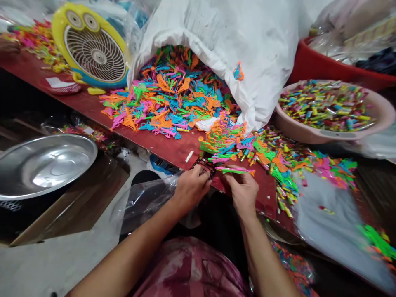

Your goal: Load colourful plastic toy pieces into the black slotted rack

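At the red desk's (264,196) edge, the right hand's (246,193) fingers pinch plastic toy guns (235,169), probably light, stiff, best held by their flat faces, while the left hand's (191,186) curl at a black rack (208,166), grip unclear.

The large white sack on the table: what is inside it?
Small orange, blue, green and pink plastic pieces show at its mouth; the white sack hides anything deeper.

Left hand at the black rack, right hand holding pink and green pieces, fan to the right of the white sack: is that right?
Not quite: in the head view, the fan stands left of the white sack. The left hand is at the black rack and the right hand holds pink and green pieces.
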### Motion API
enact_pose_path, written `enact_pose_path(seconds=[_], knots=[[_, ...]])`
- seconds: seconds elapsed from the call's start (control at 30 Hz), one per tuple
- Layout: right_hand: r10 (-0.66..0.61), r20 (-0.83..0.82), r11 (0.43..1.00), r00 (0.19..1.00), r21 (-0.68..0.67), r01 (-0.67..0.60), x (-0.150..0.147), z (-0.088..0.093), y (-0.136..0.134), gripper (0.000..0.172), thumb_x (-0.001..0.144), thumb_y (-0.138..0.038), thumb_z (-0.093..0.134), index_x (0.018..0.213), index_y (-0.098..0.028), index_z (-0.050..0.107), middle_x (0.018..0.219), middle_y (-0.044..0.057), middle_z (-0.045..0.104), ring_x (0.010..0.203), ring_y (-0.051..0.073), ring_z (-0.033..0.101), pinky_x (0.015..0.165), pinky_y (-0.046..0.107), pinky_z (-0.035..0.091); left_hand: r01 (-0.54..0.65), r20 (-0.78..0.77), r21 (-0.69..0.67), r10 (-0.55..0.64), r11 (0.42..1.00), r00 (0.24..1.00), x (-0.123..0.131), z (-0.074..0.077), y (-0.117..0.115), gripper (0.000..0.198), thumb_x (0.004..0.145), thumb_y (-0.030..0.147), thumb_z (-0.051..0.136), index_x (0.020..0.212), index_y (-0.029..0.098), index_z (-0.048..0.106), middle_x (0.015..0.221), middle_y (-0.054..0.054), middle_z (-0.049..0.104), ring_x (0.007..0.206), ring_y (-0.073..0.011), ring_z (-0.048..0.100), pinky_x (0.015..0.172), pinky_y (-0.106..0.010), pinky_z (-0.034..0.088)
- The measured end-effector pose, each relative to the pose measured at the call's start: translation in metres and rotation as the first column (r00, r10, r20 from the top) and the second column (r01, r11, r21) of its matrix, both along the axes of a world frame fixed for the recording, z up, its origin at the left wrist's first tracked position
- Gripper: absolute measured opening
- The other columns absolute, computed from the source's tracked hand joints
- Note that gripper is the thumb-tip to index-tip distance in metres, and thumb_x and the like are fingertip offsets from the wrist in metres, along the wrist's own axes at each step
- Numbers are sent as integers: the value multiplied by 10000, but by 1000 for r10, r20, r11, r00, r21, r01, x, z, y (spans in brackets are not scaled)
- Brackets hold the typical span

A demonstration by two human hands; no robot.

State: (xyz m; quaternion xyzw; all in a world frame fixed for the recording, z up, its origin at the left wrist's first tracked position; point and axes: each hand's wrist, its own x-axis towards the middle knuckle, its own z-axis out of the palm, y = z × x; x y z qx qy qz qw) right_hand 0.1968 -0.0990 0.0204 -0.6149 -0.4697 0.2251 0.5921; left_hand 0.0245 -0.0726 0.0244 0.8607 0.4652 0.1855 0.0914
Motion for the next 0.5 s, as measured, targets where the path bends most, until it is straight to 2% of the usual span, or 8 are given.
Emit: enact_pose_path(seconds=[0.1,0.2,0.3,0.5], knots=[[-11,25,1000,1000,7,11,-2,-2,3,257,771,-325,734,990,-191,730,949,54,739,856,196,684,808,352,545,11,2,-11,-11,1000,1000,0,1,1,264,962,360,463,1113,251,650,1051,-56,581,885,-176,617,723,-291,459],[-31,119,1000,992,4,30,-6,-1,4,246,785,-345,721,970,-183,723,915,55,733,861,199,678,820,356,540,17,-14,-40,-17,999,1000,-1,3,2,239,949,343,486,1084,243,655,1019,-58,586,884,-186,622,716,-298,461],[-72,177,997,982,-13,75,-14,3,4,227,786,-353,721,931,-179,701,840,40,721,781,181,663,751,322,539,33,-18,-50,-34,998,999,-2,1,3,250,952,348,483,1102,240,650,1024,-60,593,876,-191,630,708,-308,466],[-90,167,995,982,-20,95,-26,8,4,201,787,-335,716,894,-177,652,763,4,673,667,138,609,636,254,493,59,14,0,-59,998,998,-2,-11,5,281,966,376,462,1141,240,634,1031,-58,594,862,-190,630,694,-311,467]])
